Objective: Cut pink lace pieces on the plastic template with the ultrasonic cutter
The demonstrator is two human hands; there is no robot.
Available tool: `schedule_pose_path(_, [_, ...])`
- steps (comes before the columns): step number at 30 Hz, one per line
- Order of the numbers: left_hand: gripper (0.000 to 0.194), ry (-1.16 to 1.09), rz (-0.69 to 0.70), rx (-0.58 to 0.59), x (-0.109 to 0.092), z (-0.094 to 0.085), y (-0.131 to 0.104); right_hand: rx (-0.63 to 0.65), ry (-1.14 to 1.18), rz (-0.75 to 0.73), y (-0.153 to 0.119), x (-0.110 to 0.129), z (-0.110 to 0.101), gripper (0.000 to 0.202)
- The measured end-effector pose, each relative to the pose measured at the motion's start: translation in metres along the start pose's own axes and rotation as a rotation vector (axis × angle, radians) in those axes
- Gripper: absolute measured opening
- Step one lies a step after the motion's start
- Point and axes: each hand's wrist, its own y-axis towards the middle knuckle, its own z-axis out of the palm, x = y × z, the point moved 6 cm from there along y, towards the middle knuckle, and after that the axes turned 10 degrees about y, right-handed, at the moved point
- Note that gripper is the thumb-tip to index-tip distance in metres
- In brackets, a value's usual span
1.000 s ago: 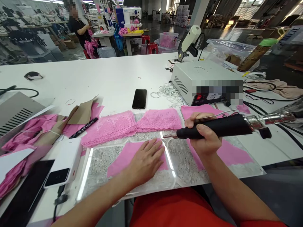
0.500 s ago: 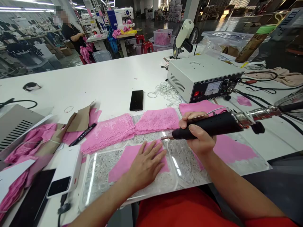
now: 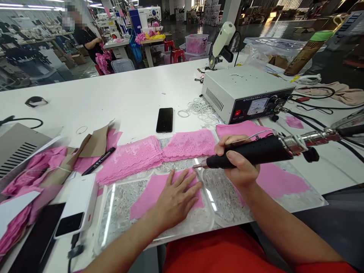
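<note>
My left hand point(image 3: 178, 197) lies flat with fingers spread on a pink fabric piece point(image 3: 145, 201), pressing it against the clear-topped work surface. My right hand point(image 3: 240, 163) is wrapped round a black handheld ultrasonic welding gun point(image 3: 264, 152), thumb along its near side. The gun's metal tip points left and rests at the fabric's upper right corner, just beyond my left fingertips. Behind the hands lie a stack of pink lace pieces point(image 3: 133, 155) and another pink lace piece point(image 3: 189, 145). More pink fabric point(image 3: 278, 180) sits to the right, partly under my right forearm.
A grey power unit point(image 3: 247, 94) with cables stands at the back right. Near it are tangled elastic loops point(image 3: 199, 110) and a black phone point(image 3: 164, 120). Leftward lie a marker point(image 3: 98, 161), a white power bank point(image 3: 78, 208) and bundled pink fabric point(image 3: 36, 170). Another person point(image 3: 88, 41) works beyond the table.
</note>
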Motion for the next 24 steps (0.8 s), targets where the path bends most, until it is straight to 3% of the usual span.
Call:
schedule_pose_path(15, [0.037,0.028,0.016,-0.033,0.000,-0.002,0.001,-0.022,0.010,0.017,0.003,-0.001,-0.001,0.012])
schedule_pose_path(24, [0.034,0.043,0.097,-0.062,-0.009,-0.027,-0.007,-0.090,0.085,0.010,0.005,0.012,-0.010,0.013])
